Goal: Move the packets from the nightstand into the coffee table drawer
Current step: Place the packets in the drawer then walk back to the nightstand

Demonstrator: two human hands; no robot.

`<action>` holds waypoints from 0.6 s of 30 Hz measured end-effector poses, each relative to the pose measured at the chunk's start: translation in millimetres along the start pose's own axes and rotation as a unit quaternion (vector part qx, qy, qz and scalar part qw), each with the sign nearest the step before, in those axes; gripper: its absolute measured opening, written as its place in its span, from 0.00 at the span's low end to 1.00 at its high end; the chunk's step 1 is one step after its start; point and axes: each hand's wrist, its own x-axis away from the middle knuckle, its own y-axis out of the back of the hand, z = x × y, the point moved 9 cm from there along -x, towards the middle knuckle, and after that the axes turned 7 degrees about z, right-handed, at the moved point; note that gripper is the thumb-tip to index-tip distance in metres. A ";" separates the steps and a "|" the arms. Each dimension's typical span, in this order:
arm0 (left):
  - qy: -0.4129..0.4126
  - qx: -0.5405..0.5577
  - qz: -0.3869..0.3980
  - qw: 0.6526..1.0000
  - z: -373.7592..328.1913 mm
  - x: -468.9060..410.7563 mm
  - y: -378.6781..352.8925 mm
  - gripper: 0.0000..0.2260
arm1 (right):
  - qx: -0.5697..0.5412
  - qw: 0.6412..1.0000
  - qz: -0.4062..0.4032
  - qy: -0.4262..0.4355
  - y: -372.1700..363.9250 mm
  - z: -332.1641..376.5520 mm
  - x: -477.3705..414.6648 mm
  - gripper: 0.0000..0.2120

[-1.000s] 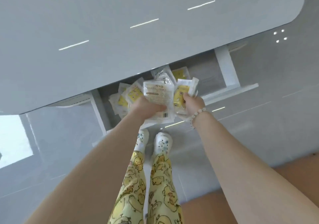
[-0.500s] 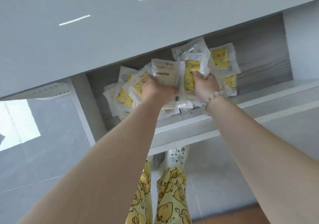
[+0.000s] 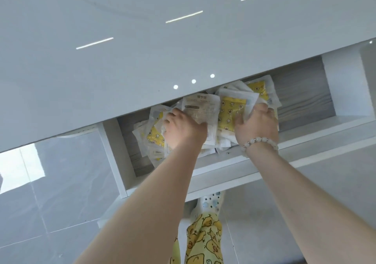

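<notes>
Open drawer [image 3: 223,168] under coffee table top [image 3: 142,60], front wall nearest the body. Heap of packets [image 3: 232,111] inside the drawer, strung along its long axis, rear ones tucked under the tabletop edge. In the drawer's left half, left hand [image 3: 183,129], fingers curled onto a white-labelled packet. Near the drawer's middle, right hand [image 3: 256,127], fingers curled round yellow-printed ones. Both equally close to the heap. Likely next: release straight down, then withdrawal over the drawer's front wall.
</notes>
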 end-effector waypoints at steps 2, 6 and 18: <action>-0.029 -0.066 0.007 0.997 -5.7 16.3 12.2 0.30 | 0.025 0.999 0.011 0.026 15.9 8.3 13.8 0.22; -0.113 -0.147 -0.012 0.983 -28.4 68.4 52.9 0.20 | 0.092 0.988 -0.013 0.126 78.0 44.0 55.4 0.15; -0.250 -0.246 -0.205 0.914 -88.9 309.1 293.8 0.17 | 0.159 0.920 -0.117 0.339 345.0 168.5 251.5 0.16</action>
